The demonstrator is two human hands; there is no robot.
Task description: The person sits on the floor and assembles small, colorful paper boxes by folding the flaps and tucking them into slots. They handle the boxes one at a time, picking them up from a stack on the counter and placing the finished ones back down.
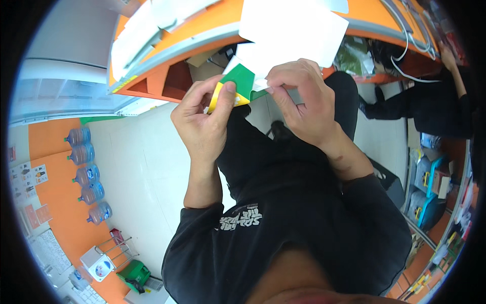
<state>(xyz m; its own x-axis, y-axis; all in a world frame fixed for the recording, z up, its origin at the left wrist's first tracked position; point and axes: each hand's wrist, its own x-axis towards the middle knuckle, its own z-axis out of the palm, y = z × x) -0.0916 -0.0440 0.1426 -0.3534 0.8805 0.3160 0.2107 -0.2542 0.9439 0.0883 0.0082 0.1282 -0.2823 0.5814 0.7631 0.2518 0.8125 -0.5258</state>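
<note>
Left hand (202, 121) pinches folded green-and-yellow paper piece (234, 87), thumb pressed over yellow edge, fingers closed behind. Right hand (299, 99) clamps same piece at right corner, fingertips together on white edge. Paper held just below orange table (223, 20) edge. White sheet (291, 30) on table, above hands. Water bottles (87, 175) far left of table, along orange wall.

Much of the green-and-yellow folded card (234, 87) behind both hands' fingers (223, 99), its white underside partly covered.
</note>
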